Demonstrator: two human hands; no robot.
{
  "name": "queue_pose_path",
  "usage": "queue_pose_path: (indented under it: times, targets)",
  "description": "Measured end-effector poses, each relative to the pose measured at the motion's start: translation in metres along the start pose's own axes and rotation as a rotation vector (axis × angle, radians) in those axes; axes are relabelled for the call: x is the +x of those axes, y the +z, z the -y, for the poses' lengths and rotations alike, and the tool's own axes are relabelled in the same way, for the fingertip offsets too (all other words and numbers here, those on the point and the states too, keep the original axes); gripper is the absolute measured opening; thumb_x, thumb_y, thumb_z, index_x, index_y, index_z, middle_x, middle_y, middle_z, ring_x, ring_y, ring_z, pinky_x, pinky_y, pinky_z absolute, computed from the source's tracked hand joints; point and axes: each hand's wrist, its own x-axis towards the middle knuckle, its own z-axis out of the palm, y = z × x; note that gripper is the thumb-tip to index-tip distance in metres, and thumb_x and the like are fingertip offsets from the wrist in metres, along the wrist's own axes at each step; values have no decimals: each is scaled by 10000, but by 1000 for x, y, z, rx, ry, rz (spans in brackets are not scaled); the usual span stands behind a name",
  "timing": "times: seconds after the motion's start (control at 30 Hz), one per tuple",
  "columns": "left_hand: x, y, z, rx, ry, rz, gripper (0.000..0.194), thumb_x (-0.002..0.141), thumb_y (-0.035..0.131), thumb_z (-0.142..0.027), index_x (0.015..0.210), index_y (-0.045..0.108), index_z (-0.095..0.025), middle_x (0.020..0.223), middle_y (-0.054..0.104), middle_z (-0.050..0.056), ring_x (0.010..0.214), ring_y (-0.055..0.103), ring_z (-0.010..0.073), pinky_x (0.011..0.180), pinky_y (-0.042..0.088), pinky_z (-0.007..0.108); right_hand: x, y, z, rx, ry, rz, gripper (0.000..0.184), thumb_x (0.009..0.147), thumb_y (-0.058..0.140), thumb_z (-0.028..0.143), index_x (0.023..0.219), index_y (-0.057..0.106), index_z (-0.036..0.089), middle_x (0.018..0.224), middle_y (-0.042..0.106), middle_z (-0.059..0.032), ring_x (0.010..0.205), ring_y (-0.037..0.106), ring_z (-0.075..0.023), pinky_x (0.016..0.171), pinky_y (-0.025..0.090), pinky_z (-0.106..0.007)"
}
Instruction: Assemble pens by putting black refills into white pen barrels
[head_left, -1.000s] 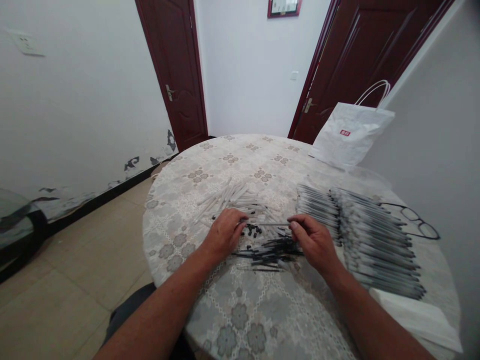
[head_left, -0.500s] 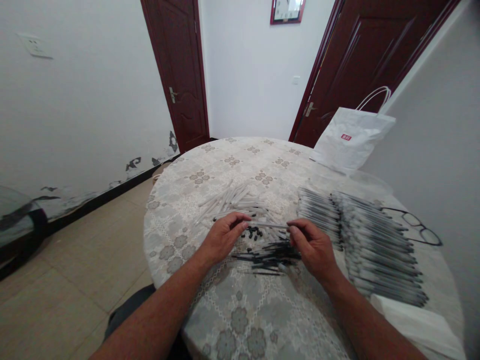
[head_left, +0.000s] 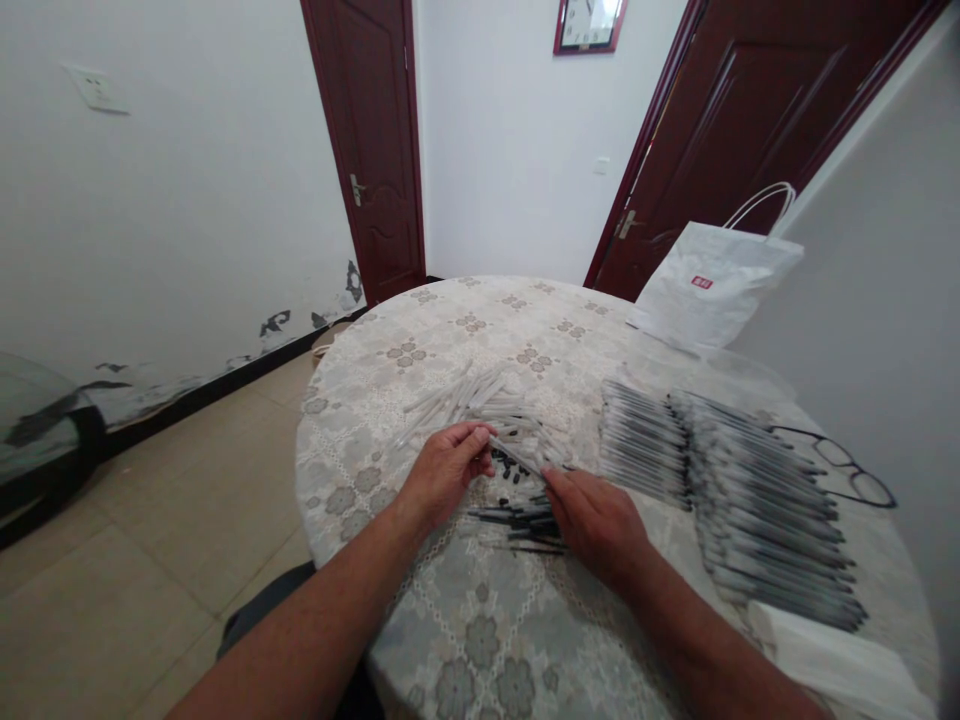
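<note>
My left hand point(head_left: 448, 468) pinches one end of a white pen barrel point(head_left: 517, 456) that slants down to the right above the table. My right hand point(head_left: 592, 522) lies lower, over a heap of black refills point(head_left: 510, 520), fingers curled with their tips at the heap; whether they hold one is hidden. Small black caps point(head_left: 511, 472) are scattered between the hands. A pile of white empty barrels point(head_left: 480, 402) lies just beyond my left hand.
Rows of assembled pens point(head_left: 750, 490) cover the right side of the round table point(head_left: 465, 330) with its patterned cloth. Glasses point(head_left: 840, 462) lie at the far right, and a white paper bag point(head_left: 712, 285) leans against the wall. Two dark doors stand behind.
My right hand has let go of the barrel's right end and dropped onto the black refills. The barrel, held level before, now tilts in my left hand.
</note>
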Motion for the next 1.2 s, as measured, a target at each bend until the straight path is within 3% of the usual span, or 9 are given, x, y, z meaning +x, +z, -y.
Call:
queue_pose_path:
  times: [0.13, 0.23, 0.4, 0.5, 0.7, 0.83, 0.97, 1.1, 1.2]
  targets:
    - [-1, 0, 1, -18, 15, 11, 282, 811, 765, -366, 946, 709, -125, 711, 603, 4, 647, 615, 121, 702, 547, 293, 2, -5, 8, 126, 45, -1, 298, 972, 499, 213, 1213, 675, 204, 1003, 750, -123, 872, 708, -231, 805, 565, -345]
    - [-2, 0, 2, -19, 6, 47, 263, 814, 765, -353, 921, 700, -122, 770, 638, 21, 662, 637, 123, 755, 557, 309, 4, -12, 14, 292, 218, 33, 263, 977, 500, 261, 1171, 672, 221, 1028, 747, -102, 898, 706, -232, 824, 551, -346]
    - [-1, -2, 1, 42, 7, 58, 273, 825, 745, -383, 938, 700, -139, 821, 668, 31, 697, 669, 141, 800, 553, 329, 8, -13, 13, 687, 614, 175, 253, 979, 514, 403, 1040, 672, 215, 715, 662, -13, 633, 612, -170, 585, 474, -271]
    - [-3, 0, -4, 216, 26, 22, 295, 847, 706, -419, 988, 710, -159, 860, 697, 43, 748, 692, 169, 800, 541, 330, 11, -12, 9, 868, 729, 250, 274, 988, 486, 416, 1009, 646, 194, 584, 548, 45, 474, 478, -121, 474, 379, -236]
    - [-11, 5, -12, 715, 129, 208, 285, 895, 630, -387, 1098, 719, -207, 816, 710, 13, 794, 658, 177, 770, 498, 290, 20, -19, 11, 398, 316, 178, 171, 977, 540, 275, 1052, 679, 209, 933, 692, -45, 871, 618, -179, 807, 457, -306]
    - [-13, 7, -9, 834, 205, 237, 292, 903, 613, -405, 1102, 716, -218, 866, 725, 14, 803, 658, 184, 757, 497, 289, 22, -25, 9, 219, 146, 183, 165, 981, 545, 245, 1079, 669, 199, 971, 669, -75, 933, 581, -204, 862, 453, -329]
    - [-14, 6, -16, 886, 236, 163, 272, 916, 585, -406, 1061, 718, -219, 994, 756, 28, 912, 689, 202, 845, 501, 301, 28, -44, -18, -42, 175, 252, 154, 989, 537, 229, 1023, 680, 186, 981, 656, -86, 953, 562, -212, 888, 433, -329]
    - [-12, -1, -23, 1022, 295, 81, 270, 935, 546, -407, 1042, 716, -227, 965, 759, 24, 898, 696, 205, 831, 506, 305, 32, -66, -71, -360, 309, 285, 167, 988, 535, 235, 1025, 687, 177, 962, 663, -89, 971, 552, -230, 904, 407, -329]
    - [-7, -11, -20, 1159, 400, 41, 246, 939, 534, -367, 1051, 704, -229, 999, 755, 29, 929, 695, 208, 854, 503, 311, 30, -70, -111, -530, 406, 315, 186, 983, 530, 241, 1047, 691, 173, 1000, 668, -104, 1010, 552, -242, 922, 391, -329]
